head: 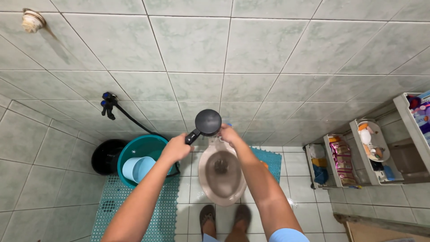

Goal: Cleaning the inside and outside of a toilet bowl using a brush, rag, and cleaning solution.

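Head view: left hand point(175, 149) has its fingers wrapped around the handle of a black spray head point(207, 123), held above the rear rim of the brown toilet bowl point(221, 175). Right hand point(230, 133) rests at the bowl's back edge just beside the spray head, finger state not discernible. Dark residue remains in the bowl and no water is seen flowing, so rinsing appears barely begun.

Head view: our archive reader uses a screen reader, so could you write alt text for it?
Seen from above, a person's left hand grips the handle of a black shower head over a beige toilet bowl, while the right hand touches the head. A teal bucket holding a light blue dipper stands left; a rack stands right.
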